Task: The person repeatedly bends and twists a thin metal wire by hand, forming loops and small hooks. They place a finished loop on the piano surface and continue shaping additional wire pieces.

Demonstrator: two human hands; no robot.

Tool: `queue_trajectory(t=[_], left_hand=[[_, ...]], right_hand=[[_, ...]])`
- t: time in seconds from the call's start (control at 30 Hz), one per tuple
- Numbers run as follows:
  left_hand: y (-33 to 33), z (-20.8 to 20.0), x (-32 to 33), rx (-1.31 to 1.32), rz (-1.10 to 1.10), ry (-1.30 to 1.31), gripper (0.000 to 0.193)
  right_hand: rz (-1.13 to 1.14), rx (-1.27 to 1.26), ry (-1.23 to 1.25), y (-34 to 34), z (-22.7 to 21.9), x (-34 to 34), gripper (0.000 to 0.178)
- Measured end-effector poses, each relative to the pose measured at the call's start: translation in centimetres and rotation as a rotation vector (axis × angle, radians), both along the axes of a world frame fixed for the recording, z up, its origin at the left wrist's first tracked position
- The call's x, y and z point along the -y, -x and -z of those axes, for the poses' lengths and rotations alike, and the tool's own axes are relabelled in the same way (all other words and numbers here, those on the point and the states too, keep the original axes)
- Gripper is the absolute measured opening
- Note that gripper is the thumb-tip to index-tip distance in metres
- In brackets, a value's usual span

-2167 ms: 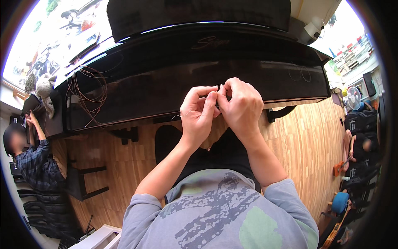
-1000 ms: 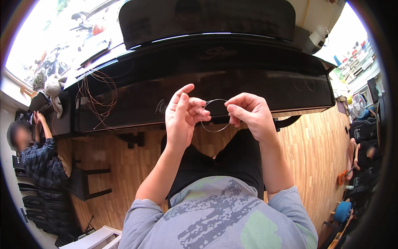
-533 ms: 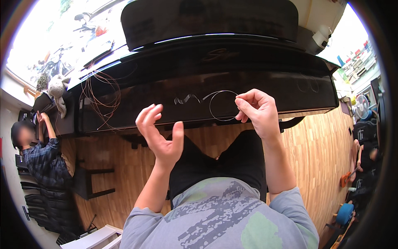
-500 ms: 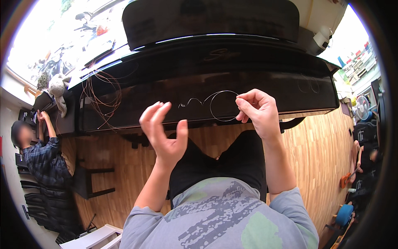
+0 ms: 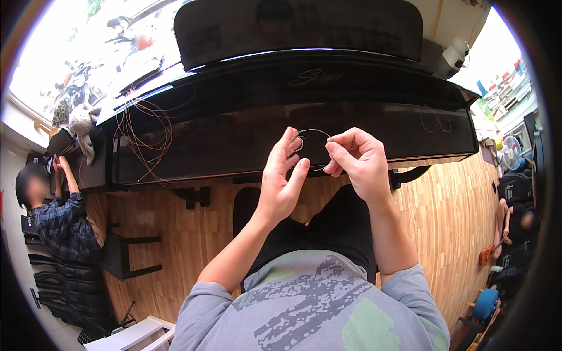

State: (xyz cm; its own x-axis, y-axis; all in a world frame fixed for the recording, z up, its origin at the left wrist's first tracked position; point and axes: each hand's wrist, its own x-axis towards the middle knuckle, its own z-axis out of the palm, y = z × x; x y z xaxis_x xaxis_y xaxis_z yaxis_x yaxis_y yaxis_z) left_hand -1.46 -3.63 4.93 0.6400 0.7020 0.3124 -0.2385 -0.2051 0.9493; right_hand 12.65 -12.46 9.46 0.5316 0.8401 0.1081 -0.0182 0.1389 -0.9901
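A thin silver metal string [image 5: 317,130] is bent into a loop above the glossy black piano-like surface [image 5: 228,131]. My right hand [image 5: 364,165] pinches the right side of this loop between thumb and fingertips. At the loop's left side is my left hand [image 5: 281,182], its thumb and fingers apart. The loose curled end of the string shows beside those fingers; whether they touch it is hard to see.
Copper-coloured strings [image 5: 168,143] lie coiled on the surface's left end, and thin loops [image 5: 449,121] at its right. A grey plush toy [image 5: 82,121] sits far left. A person [image 5: 64,216] sits there near a black bench [image 5: 126,257]. More people are at the right edge.
My left hand has moved right, up to the loop. The string's curled tail, stretched out to the left before, is now drawn in by the left fingers. My right hand has barely shifted.
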Motion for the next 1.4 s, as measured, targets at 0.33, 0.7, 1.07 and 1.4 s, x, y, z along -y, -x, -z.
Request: queue_trajectory(t=[0.33, 0.7, 1.07, 1.4], left_hand=[[-0.8, 0.3, 0.1, 0.387, 0.321, 0.488, 0.040], [-0.3, 0.7, 0.0, 0.251, 0.196, 0.311, 0.025], [0.2, 0.5, -1.6, -0.219, -0.253, -0.405, 0.035], [0.0, 0.1, -2.3, -0.089, -0.615, -1.046, 0.018]], right_hand=[[0.025, 0.045, 0.020, 0.4, 0.3, 0.1, 0.006], [-0.035, -0.062, -0.002, -0.1, -0.2, 0.2, 0.008], [0.117, 0.201, 0.023, 1.1, 0.3, -0.1, 0.007], [0.081, 0.243, 0.028, 1.6, 0.8, -0.3, 0.005]])
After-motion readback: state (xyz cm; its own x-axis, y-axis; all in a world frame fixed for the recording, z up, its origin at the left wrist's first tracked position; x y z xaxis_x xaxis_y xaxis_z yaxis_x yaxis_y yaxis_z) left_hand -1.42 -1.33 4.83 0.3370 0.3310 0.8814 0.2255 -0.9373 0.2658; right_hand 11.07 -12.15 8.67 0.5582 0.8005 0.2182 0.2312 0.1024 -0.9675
